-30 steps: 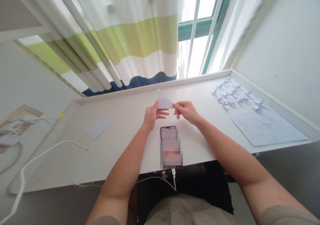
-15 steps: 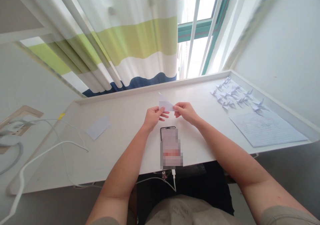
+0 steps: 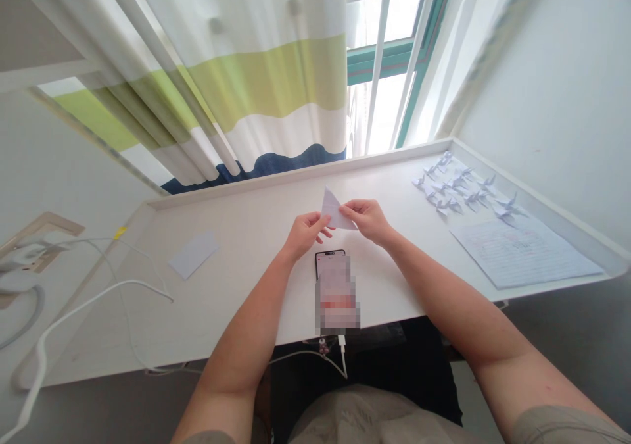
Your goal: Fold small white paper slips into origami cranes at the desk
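Observation:
Above the middle of the white desk (image 3: 236,279) I hold a small white folded paper triangle (image 3: 332,208). My left hand (image 3: 306,233) pinches its lower left edge. My right hand (image 3: 367,220) pinches its right corner with thumb and forefinger. The paper's point stands upward. A phone (image 3: 335,286) lies flat on the desk just below my hands, with a white cable (image 3: 342,352) plugged into its near end.
Several folded paper cranes (image 3: 458,187) sit at the far right of the desk, beside a lined written sheet (image 3: 522,253). A blank paper slip (image 3: 193,253) lies at the left. White cables (image 3: 98,299) trail off the left edge. A striped curtain (image 3: 246,89) and a window are behind.
The paper triangle has turned more upright and shifted slightly right and down between my fingers. Both hands stayed close together above the phone.

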A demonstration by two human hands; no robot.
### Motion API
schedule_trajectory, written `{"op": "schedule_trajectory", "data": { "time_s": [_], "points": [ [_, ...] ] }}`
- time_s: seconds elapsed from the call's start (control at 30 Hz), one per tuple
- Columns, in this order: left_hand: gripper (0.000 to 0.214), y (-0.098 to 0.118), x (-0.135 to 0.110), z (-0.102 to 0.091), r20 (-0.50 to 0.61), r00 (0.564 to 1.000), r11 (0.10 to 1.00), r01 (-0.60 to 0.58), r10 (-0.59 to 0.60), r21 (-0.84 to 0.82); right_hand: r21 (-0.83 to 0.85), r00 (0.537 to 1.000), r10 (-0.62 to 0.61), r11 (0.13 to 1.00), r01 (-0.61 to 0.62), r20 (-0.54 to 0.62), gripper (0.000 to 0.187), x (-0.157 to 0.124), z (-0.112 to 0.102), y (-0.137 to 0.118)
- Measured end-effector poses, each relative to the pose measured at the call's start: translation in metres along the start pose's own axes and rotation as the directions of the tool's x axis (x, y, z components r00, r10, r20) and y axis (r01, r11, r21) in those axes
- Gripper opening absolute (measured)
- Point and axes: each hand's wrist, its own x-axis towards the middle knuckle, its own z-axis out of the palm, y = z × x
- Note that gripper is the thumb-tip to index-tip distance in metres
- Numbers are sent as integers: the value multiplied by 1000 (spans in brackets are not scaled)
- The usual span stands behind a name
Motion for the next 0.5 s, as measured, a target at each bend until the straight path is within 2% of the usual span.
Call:
{"op": "schedule_trajectory", "data": {
  "time_s": [0.13,0.23,0.4,0.5],
  "points": [
    [49,-2,2,0,-39,999,999,-33,32,-15,55,998,49,997,-51,43,54,1,-1,-2],
    [49,-4,5,-3,-108,994,997,-27,19,-69,90,996,83,992,-87,44,55,3,-2,-2],
    [44,-5,9,-8,-231,970,986,33,-71,-166,132,990,129,982,-134,51,53,3,-4,-1],
    [41,-4,9,-8,-259,958,979,75,-124,-189,83,990,110,990,-117,88,54,2,-4,-2]
  ]
}}
